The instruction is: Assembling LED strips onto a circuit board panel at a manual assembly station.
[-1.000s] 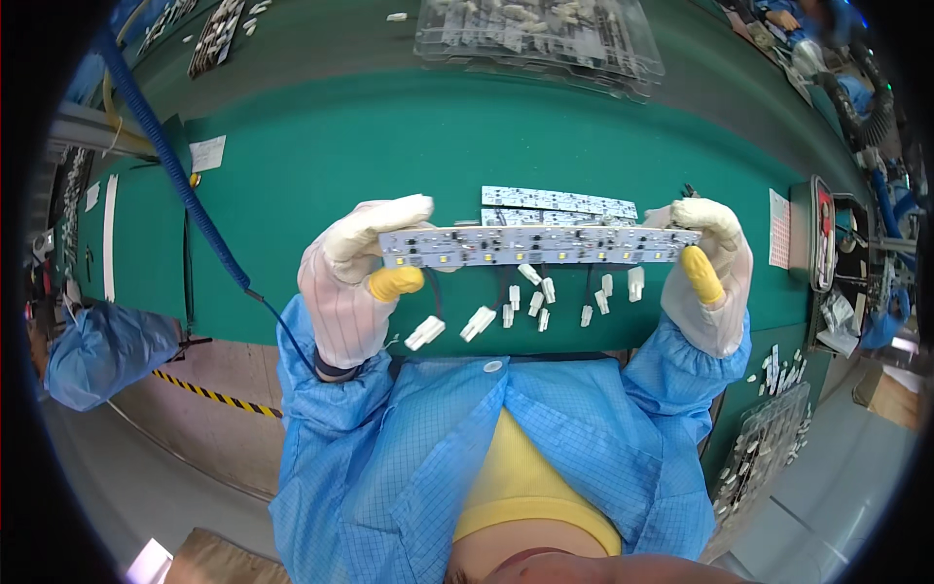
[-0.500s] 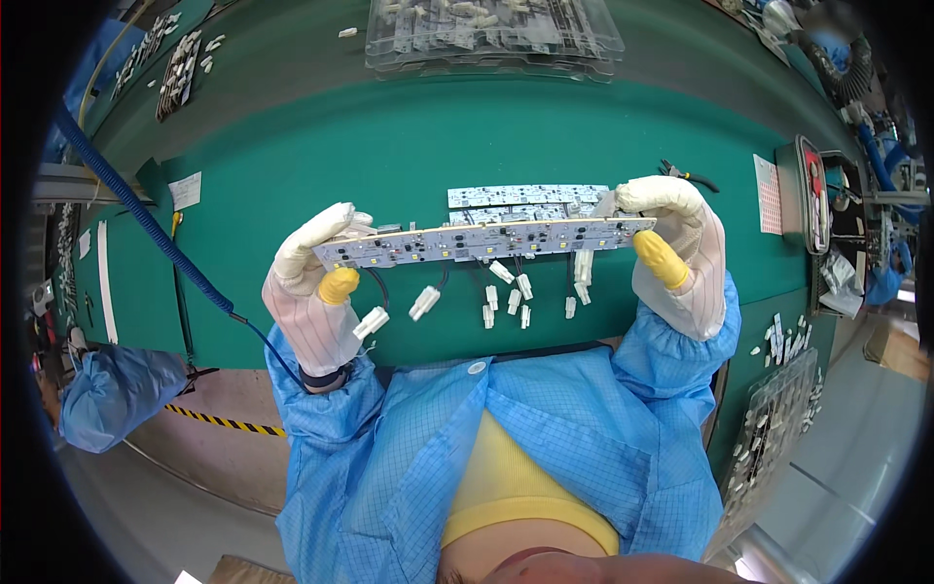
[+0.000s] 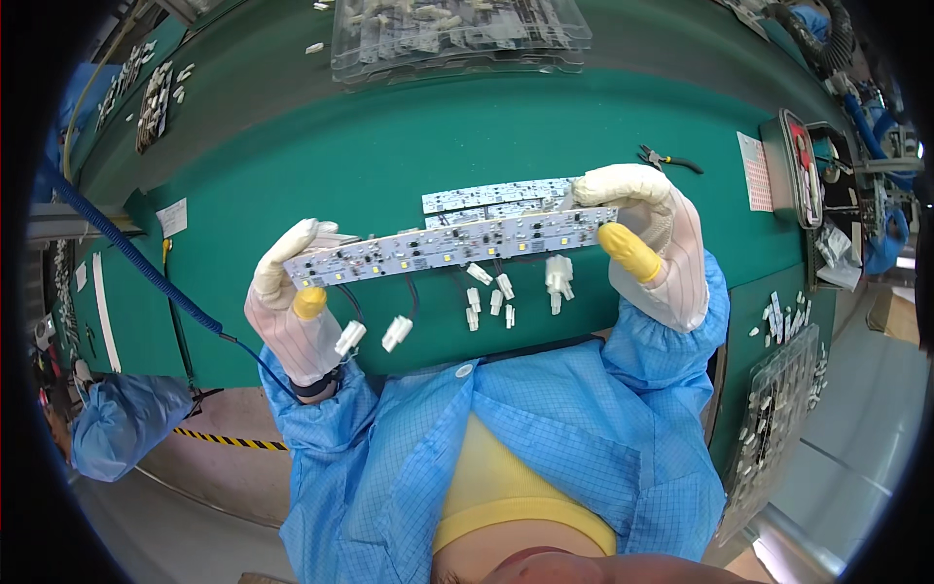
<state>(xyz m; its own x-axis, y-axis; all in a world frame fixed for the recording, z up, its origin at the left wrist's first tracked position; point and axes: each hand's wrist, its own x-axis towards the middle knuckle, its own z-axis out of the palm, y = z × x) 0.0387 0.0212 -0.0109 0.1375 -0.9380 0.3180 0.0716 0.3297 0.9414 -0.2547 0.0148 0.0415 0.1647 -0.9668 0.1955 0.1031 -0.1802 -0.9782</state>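
Observation:
Between my two gloved hands I hold a long, narrow LED circuit board, its component side showing. My left hand grips its left end, with a yellow-capped thumb on the front. My right hand pinches the right end, yellow-capped thumb in front and fingers behind. White plug connectors dangle on dark wires below the board. Behind it, more circuit boards lie on the green mat, partly hidden by the held one. Several other white connectors are grouped just below.
Clear plastic trays of boards sit at the far side. Pliers lie on the green mat beyond my right hand, near a metal box. A blue coiled cord runs to my left wrist. Another person's sleeve shows at left.
The board tilts more now, its left end lower than its right. The whole scene has shifted somewhat left in view. Both hands keep their grip.

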